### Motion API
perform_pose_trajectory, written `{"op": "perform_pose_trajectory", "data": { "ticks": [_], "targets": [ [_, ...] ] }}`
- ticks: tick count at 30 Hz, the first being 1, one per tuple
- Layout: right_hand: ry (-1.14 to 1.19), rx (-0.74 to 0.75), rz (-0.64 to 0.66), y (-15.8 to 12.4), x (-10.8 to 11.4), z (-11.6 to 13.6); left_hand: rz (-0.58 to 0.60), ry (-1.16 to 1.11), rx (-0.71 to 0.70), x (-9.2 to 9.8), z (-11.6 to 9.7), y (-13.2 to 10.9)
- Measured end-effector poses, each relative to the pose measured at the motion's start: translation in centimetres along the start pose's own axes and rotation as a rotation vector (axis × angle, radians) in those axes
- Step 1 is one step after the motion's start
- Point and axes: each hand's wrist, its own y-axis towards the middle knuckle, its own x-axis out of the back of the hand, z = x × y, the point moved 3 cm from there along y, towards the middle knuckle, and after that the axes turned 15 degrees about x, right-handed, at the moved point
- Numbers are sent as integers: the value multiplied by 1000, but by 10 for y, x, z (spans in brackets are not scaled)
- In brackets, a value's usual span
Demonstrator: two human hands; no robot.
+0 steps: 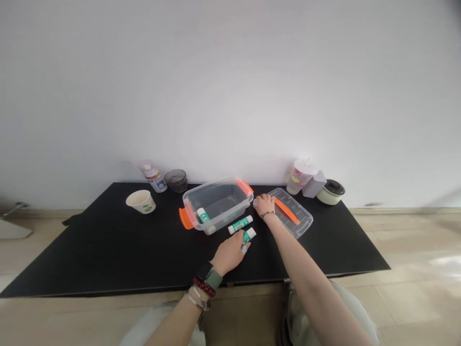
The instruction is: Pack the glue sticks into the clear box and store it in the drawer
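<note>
On my feed the left hand (226, 253) is closed around a white-and-green glue stick (248, 235), its fingers wrapped on the barrel. The right hand (264, 204) lies on a clear plastic lid (301, 222), fingers curled at its edge; I can't tell whether it's gripping or only resting. An orange plastic strip (286, 210) sits on the lid just right of that hand.

Main risk: a second white-and-green glue stick (240, 224) lies loose on the black desk (90, 254) just ahead of the left hand. A careless knuckle could bump it, and its round barrel could roll. The left hand also works close to the corner of a clear rectangular plastic box (216, 204), so a knock could shift it. Pressure on the lid's edge could skid or tip it.

The box stands open, ahead and left of the right hand, with orange plastic handles (186, 218) at its ends. A third glue stick (203, 216) lies inside at the end nearer the left hand, leaning up on the wall. I see nothing else in there.

Farther ahead of the hands are a white paper cup (141, 202), a dark glass tumbler (175, 180), and a cream round pot with a black lid (330, 192). I can't make out what's in the tumbler.
</note>
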Motion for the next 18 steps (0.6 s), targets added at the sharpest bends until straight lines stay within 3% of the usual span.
{"op": "perform_pose_trajectory", "data": {
  "ticks": [5,8,14,18],
  "targets": [
    [172,31,-109,-1,29,-9,3,9,2,0,1,0],
    [332,68,-113,-19,53,-15,-4,8,15,2,0,-1],
    [423,393,48,-87,71,1,-28,-14,18,7,-5,-4],
    [464,396,149,-112,63,10,-11,-47,-22,1,-10,-8]
  ]
}}
